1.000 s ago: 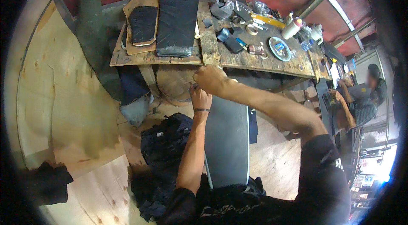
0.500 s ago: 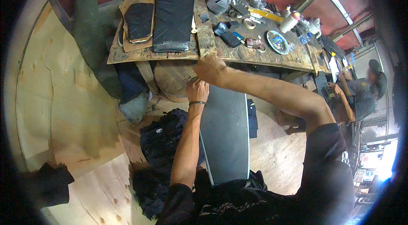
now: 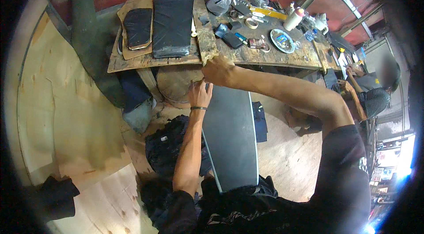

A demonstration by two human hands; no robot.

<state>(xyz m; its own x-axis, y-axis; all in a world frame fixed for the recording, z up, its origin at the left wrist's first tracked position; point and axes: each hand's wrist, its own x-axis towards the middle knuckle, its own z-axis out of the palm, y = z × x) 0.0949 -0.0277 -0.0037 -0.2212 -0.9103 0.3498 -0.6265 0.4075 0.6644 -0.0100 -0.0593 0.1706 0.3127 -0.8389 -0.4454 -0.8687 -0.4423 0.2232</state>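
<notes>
A long dark grey panel with pale edges (image 3: 229, 141) stretches from my lap toward the workbench. My right hand (image 3: 218, 70) is closed in a fist at its far end, close to the bench's front edge. Just below and left of it, my left hand (image 3: 201, 96) has its fingertips pressed together at the panel's far left corner, nearly touching the right hand. Whatever lies inside either hand is hidden by the fingers. A dark band circles my left wrist.
The wooden workbench (image 3: 176, 62) carries black sheet stacks (image 3: 173, 22), a tape roll (image 3: 251, 23), a round dish (image 3: 282, 41) and a white bottle (image 3: 293, 20). Black cloth (image 3: 165, 143) heaps on the floor left of the panel. A co-worker (image 3: 373, 101) sits at the right.
The whole view has shifted slightly. My two hands remain close together at the panel's far end, with the left fingers a little more extended toward the right hand.
</notes>
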